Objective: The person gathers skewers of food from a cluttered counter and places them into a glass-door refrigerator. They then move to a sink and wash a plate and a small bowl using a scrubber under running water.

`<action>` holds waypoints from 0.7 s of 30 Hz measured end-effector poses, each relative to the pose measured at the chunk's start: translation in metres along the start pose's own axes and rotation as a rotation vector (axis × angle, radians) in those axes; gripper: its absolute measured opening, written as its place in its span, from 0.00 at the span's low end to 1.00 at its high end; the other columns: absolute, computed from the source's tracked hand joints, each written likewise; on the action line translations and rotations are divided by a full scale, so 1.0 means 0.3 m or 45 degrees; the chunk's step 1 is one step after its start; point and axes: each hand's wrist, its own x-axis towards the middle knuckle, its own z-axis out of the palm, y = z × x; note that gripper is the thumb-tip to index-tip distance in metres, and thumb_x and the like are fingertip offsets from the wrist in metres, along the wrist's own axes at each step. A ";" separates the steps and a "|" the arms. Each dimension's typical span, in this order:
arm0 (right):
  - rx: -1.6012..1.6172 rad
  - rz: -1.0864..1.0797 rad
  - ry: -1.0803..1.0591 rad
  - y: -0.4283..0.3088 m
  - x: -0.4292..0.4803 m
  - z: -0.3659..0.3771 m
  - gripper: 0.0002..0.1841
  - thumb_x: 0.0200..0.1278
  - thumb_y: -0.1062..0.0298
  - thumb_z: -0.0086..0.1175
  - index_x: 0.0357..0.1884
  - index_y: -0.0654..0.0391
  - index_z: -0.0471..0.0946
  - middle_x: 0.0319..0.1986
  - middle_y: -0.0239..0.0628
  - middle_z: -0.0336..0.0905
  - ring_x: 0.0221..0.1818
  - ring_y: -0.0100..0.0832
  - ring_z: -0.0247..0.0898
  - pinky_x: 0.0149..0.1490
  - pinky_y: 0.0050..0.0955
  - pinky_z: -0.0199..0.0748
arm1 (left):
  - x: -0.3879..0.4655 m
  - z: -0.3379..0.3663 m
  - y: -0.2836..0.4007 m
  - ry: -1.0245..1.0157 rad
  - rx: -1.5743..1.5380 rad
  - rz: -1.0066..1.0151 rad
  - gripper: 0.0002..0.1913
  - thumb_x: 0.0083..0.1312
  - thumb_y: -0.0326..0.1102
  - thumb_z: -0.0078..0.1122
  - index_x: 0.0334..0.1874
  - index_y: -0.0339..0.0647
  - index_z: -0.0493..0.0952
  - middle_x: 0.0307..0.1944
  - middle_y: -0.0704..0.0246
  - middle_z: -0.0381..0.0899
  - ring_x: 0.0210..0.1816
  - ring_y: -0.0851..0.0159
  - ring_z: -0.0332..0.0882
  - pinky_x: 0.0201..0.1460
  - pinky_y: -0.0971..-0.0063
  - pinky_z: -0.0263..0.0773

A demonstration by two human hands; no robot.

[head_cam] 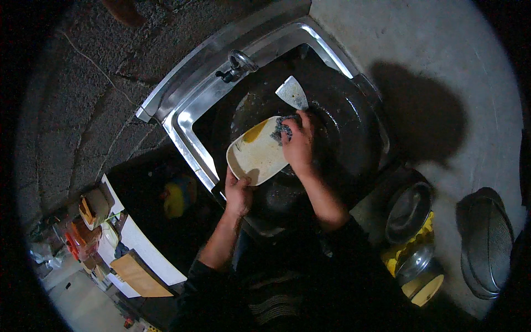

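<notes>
My left hand (238, 195) grips the lower left end of a cream rectangular dish (259, 155), which I hold tilted over a stainless-steel sink (188, 159). A yellow patch marks the dish's upper side. In my right hand (299, 145) is a dark scouring pad (282, 128), pressed to the dish's upper right end. Just beyond those fingers shows the pale, wedge-shaped blade of a turner (293, 93); its handle is not visible. Beneath everything a large dark round pan (344, 124), seemingly a wok, fills the sink basin.
A faucet (237, 68) rises from the sink's back left edge, by a rough dark wall. On the right are a dark pan (410, 211), a metal bowl (417, 263) and a mesh basket (485, 245). A white surface at lower left bears a wooden board (141, 276) and clutter.
</notes>
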 end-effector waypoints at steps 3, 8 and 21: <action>0.473 0.094 -0.387 0.025 0.031 -0.005 0.13 0.54 0.78 0.62 0.43 0.55 0.79 0.44 0.41 0.82 0.52 0.46 0.77 0.58 0.40 0.72 | -0.010 -0.010 0.053 -0.062 0.277 -0.262 0.36 0.63 0.22 0.52 0.76 0.46 0.56 0.64 0.61 0.72 0.54 0.60 0.77 0.48 0.65 0.77; 0.667 -0.396 -0.901 0.003 0.067 0.002 0.14 0.54 0.83 0.57 0.44 0.57 0.79 0.43 0.40 0.82 0.50 0.45 0.78 0.54 0.39 0.74 | 0.178 -0.057 0.184 -0.217 0.386 -0.669 0.21 0.59 0.25 0.60 0.57 0.35 0.74 0.51 0.60 0.79 0.48 0.59 0.79 0.47 0.66 0.77; 0.078 0.027 -0.015 0.002 -0.145 0.038 0.17 0.53 0.81 0.58 0.47 0.60 0.80 0.54 0.41 0.78 0.55 0.48 0.73 0.58 0.44 0.73 | 0.150 -0.129 0.195 0.014 0.101 -0.428 0.29 0.57 0.22 0.48 0.65 0.37 0.67 0.51 0.60 0.75 0.53 0.55 0.76 0.57 0.52 0.76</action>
